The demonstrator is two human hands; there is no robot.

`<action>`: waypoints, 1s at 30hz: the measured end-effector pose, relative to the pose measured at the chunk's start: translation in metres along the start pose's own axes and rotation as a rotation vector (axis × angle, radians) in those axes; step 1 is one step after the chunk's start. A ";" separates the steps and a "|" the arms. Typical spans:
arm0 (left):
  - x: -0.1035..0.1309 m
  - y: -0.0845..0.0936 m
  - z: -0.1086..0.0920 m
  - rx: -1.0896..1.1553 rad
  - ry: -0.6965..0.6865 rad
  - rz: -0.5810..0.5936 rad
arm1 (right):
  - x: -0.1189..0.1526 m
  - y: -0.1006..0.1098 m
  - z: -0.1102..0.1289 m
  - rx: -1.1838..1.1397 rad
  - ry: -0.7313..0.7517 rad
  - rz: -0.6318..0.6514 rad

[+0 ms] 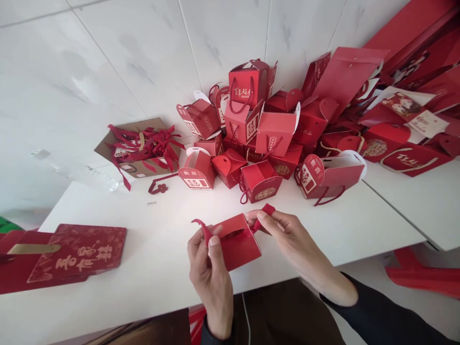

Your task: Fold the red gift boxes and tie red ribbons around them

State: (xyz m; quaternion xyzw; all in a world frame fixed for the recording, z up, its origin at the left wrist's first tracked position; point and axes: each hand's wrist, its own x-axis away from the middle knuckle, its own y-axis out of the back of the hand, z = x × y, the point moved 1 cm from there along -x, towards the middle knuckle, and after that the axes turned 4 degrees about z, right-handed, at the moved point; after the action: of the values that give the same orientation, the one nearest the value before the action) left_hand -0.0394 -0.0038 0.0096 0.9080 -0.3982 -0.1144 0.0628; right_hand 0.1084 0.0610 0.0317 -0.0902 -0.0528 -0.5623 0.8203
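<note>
A red box (241,254) is held above the near edge of the white table, its top side with a dark opening turned up. My left hand (212,268) pinches a red ribbon (205,232) at the box's left end, its loose tip sticking up. At the right end, my right hand (278,225) has its fingers closed on another length of red ribbon (268,209), which runs to the box's right side. Whether both lengths are one ribbon is hidden by the box.
Many red gift boxes (196,170) are piled against the tiled wall. A cardboard box (138,168) of red ribbons stands back left, a flower-ended ribbon (158,188) beside it. Red printed bags (84,249) lie at the left. A red stool (424,278) is at lower right.
</note>
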 end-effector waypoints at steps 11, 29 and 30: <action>0.007 0.009 -0.005 -0.043 0.067 -0.142 | 0.009 -0.003 0.002 0.341 0.189 -0.006; -0.023 0.005 -0.006 0.111 0.107 0.368 | -0.026 0.000 0.036 0.757 0.353 0.439; -0.023 0.005 -0.006 0.108 0.116 0.369 | -0.028 -0.002 0.033 0.763 0.369 0.448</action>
State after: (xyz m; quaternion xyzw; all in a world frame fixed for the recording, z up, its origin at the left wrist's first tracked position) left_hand -0.0568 0.0100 0.0206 0.8267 -0.5592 -0.0266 0.0567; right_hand 0.0969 0.0930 0.0589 0.3096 -0.0884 -0.3187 0.8915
